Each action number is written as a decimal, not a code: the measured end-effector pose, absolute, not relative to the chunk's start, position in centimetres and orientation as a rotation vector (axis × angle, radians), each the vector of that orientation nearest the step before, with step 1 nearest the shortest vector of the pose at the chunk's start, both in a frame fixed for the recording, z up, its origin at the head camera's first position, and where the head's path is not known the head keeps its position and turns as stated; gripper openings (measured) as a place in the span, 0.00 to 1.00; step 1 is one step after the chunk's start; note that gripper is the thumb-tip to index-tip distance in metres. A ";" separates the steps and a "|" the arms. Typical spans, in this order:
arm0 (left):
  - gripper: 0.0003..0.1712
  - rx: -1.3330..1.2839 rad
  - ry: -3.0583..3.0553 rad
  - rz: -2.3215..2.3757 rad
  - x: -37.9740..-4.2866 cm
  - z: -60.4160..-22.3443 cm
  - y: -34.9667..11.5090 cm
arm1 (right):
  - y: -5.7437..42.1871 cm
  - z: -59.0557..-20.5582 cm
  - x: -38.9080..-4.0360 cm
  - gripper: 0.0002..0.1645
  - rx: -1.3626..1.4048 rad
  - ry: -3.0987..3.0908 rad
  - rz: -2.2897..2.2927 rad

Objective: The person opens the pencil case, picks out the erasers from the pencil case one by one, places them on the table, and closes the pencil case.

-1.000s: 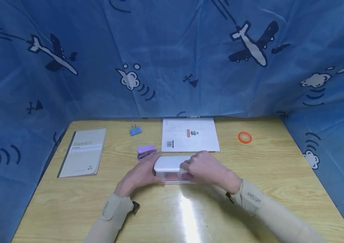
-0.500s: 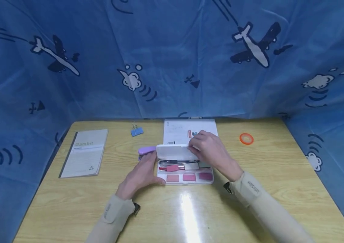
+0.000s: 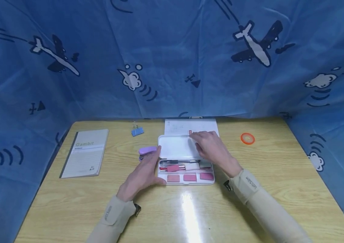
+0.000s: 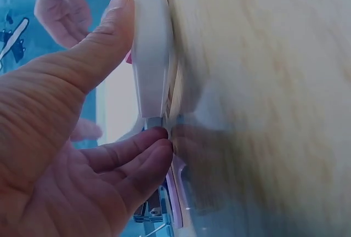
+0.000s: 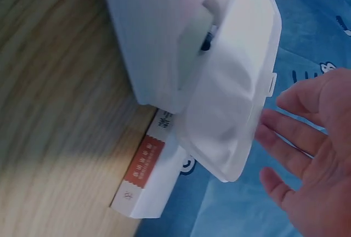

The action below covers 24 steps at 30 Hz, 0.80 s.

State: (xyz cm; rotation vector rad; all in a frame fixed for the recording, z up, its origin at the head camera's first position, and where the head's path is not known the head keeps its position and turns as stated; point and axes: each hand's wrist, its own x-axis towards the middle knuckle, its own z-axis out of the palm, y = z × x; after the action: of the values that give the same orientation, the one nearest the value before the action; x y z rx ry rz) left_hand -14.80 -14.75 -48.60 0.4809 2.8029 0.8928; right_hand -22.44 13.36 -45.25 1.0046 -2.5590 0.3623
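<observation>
A white pencil case [image 3: 187, 183] lies on the table, its lid [image 3: 176, 146] swung back with the white inside facing up. Inside are a dark pen [image 3: 175, 162], a thin red item, a pink block [image 3: 173, 168], a white block [image 3: 192, 166] and three pink rectangles [image 3: 189, 177] along the front. My left hand [image 3: 141, 175] holds the case's left end, thumb at the front corner and fingers at the back. At the lid's right side is my right hand [image 3: 211, 146]; in the right wrist view its loose fingers [image 5: 290, 133] touch or nearly touch the lid's outer edge.
Behind the lid lies a white book [image 3: 178, 125], partly covered. A purple stapler [image 3: 147, 151] sits close to my left fingers. Farther off are a blue binder clip [image 3: 137, 131], a notebook [image 3: 83, 153] at left and an orange-rimmed disc [image 3: 247, 138] at right. A blue curtain surrounds the table.
The pencil case's lid has gone from closed to tipped fully back, moved by my right hand, which shifted away from me. My left hand has stayed at the case's left end.
</observation>
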 end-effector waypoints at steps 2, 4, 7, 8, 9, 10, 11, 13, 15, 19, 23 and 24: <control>0.74 0.480 2.801 0.858 -14.7 -48.6 -14.7 | 13.4 -45.6 -22.5 0.25 1.013 -2.590 0.362; 0.70 0.465 2.794 0.835 -14.7 -48.6 -14.7 | 13.5 -45.8 -22.5 0.27 1.023 -2.618 0.362; 0.65 0.451 2.786 0.799 -14.7 -48.6 -14.7 | 13.5 -46.1 -22.3 0.28 1.025 -2.666 0.356; 0.64 0.454 2.784 0.789 -14.7 -48.6 -14.7 | 13.6 -46.2 -22.3 0.28 1.023 -2.680 0.354; 0.63 0.462 2.785 0.778 -14.7 -48.5 -14.6 | 13.6 -46.2 -22.2 0.28 1.022 -2.692 0.354; 0.62 0.474 2.787 0.771 -14.7 -48.5 -14.6 | 13.6 -46.2 -22.2 0.28 1.017 -2.702 0.349; 0.62 0.484 2.787 0.764 -14.7 -48.5 -14.6 | 13.6 -46.2 -22.1 0.28 1.011 -2.707 0.343; 0.60 0.507 2.786 0.755 -14.7 -48.4 -14.6 | 13.6 -46.0 -21.9 0.29 0.999 -2.698 0.335; 0.58 0.527 2.784 0.754 -14.7 -48.3 -14.6 | 13.4 -45.7 -21.6 0.29 0.988 -2.667 0.333; 0.58 0.521 2.771 0.754 -14.7 -48.3 -14.6 | 12.4 -44.9 -20.6 0.26 1.027 -2.556 0.330; 0.58 0.505 2.768 0.759 -14.6 -48.2 -14.6 | 10.4 -44.6 -19.2 0.17 1.128 -2.513 0.315; 0.58 0.506 2.771 0.763 -14.5 -48.2 -14.7 | 9.8 -44.7 -18.9 0.15 1.155 -2.527 0.304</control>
State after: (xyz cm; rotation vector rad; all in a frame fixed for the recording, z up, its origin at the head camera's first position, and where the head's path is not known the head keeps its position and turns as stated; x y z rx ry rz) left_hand -14.54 -14.68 -48.24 0.5061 2.7708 0.7631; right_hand -18.93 9.78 -44.70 1.1551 -2.5269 0.3035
